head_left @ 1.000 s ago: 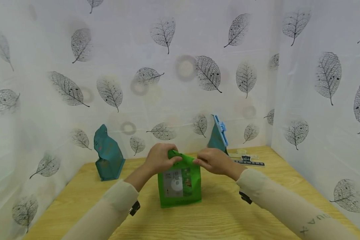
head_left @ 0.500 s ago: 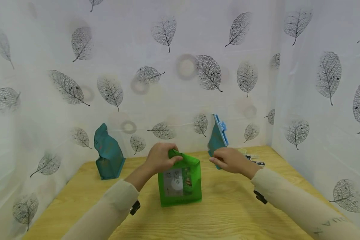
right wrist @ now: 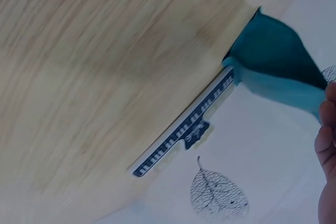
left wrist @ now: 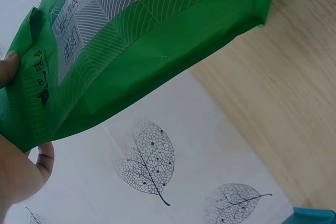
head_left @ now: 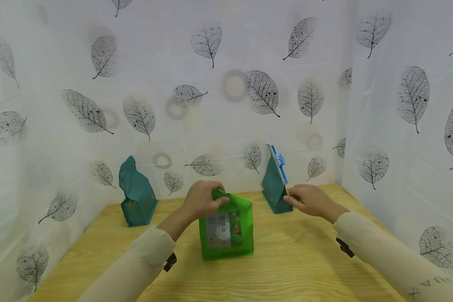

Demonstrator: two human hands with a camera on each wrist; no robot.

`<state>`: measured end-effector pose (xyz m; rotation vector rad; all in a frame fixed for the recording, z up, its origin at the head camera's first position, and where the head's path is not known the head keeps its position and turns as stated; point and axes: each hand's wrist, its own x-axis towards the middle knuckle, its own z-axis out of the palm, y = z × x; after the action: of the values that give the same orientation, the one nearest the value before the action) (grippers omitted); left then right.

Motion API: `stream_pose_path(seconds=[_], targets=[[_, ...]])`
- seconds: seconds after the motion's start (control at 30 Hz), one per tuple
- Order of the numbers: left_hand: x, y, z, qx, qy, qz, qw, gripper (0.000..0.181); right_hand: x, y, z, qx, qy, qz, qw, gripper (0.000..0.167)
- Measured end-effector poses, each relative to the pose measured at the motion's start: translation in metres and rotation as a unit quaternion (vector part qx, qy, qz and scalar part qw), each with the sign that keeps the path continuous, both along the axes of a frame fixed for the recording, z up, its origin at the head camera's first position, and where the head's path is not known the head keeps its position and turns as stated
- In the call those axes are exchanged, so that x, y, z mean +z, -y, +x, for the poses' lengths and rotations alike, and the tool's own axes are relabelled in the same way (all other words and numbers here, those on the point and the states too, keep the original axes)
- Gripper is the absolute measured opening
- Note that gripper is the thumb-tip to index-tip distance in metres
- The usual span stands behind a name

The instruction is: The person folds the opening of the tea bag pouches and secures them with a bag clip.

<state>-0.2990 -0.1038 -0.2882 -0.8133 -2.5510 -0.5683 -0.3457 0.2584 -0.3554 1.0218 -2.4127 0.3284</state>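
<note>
My left hand (head_left: 203, 199) pinches the folded top of a green tea bag (head_left: 226, 247), which stands upright on the wooden table. In the left wrist view the thumb (left wrist: 7, 69) lies over the top edge of the green bag (left wrist: 152, 51). My right hand (head_left: 312, 201) is loosely curled and holds nothing visible, beside a teal bag (head_left: 274, 191) with a light-blue sealing clip (head_left: 279, 163) across its top. In the right wrist view, a black-and-white clip with a piano-key pattern (right wrist: 184, 132) lies beyond the teal bag (right wrist: 275, 51); the right hand hides it in the head view.
Another teal bag (head_left: 137, 203) stands at the back left, its top crumpled and without a clip. White curtains with a leaf print (head_left: 234, 121) enclose the back and sides of the wooden table (head_left: 287, 268).
My right hand has let go of the green bag's top and moved right, to beside the clipped teal bag. My left hand has kept its hold on the green bag.
</note>
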Motion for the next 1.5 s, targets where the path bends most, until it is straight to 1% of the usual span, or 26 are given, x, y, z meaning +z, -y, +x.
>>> stream_pose_path(seconds=[0.1,0.2,0.3,0.4,0.5,0.57,0.63,0.73,0.77,0.83,1.03,1.1,1.2,1.37,1.5], targets=[[0.000,0.000,0.001,0.001,-0.003,-0.003,1.0000,0.019,-0.002,-0.008,-0.002,-0.025,0.002,0.009,0.9996,0.032],[0.000,0.000,0.001,0.000,-0.004,-0.004,1.0000,0.019,-0.005,-0.016,-0.004,-0.050,0.016,0.015,0.9985,0.030],[0.000,0.000,0.001,-0.001,-0.004,-0.005,1.0000,0.019,-0.008,-0.025,-0.006,-0.085,0.041,0.023,0.9953,0.030],[0.001,-0.001,0.000,-0.002,-0.003,-0.004,1.0000,0.018,-0.011,-0.032,-0.008,-0.124,0.077,0.031,0.9888,0.026],[0.001,0.000,0.001,-0.002,-0.002,-0.005,1.0000,0.019,-0.014,-0.038,-0.011,-0.161,0.122,0.039,0.9787,0.019],[0.001,0.000,0.001,-0.002,-0.002,-0.005,1.0000,0.019,-0.017,-0.041,-0.013,-0.184,0.154,0.049,0.9696,0.018],[0.001,0.000,0.001,-0.002,-0.002,-0.006,1.0000,0.018,-0.021,-0.044,-0.015,-0.208,0.185,0.063,0.9584,0.022],[0.001,0.000,0.001,-0.003,-0.002,-0.007,1.0000,0.019,-0.028,-0.047,-0.015,-0.230,0.219,0.080,0.9449,0.036],[0.001,0.000,0.001,-0.003,-0.002,-0.008,1.0000,0.019,-0.030,-0.048,-0.015,-0.235,0.228,0.082,0.9413,0.041],[0.000,0.000,0.001,-0.003,-0.003,-0.009,0.9999,0.019,-0.034,-0.049,-0.015,-0.238,0.237,0.084,0.9381,0.047],[0.001,0.001,0.001,0.001,0.000,-0.012,0.9999,0.020,-0.040,-0.048,-0.014,-0.224,0.246,0.090,0.9388,0.049],[0.001,0.001,0.002,0.001,0.001,-0.012,0.9999,0.020,-0.040,-0.047,-0.013,-0.222,0.245,0.091,0.9393,0.052],[0.001,0.001,0.002,-0.001,0.000,-0.011,0.9999,0.019,-0.041,-0.047,-0.012,-0.226,0.242,0.089,0.9393,0.054],[0.000,0.000,0.001,-0.001,0.003,-0.012,0.9999,0.019,-0.043,-0.047,-0.011,-0.237,0.254,0.085,0.9340,0.057],[-0.001,0.000,0.001,-0.001,0.003,-0.013,0.9999,0.019,-0.044,-0.047,-0.012,-0.240,0.250,0.085,0.9343,0.054]])
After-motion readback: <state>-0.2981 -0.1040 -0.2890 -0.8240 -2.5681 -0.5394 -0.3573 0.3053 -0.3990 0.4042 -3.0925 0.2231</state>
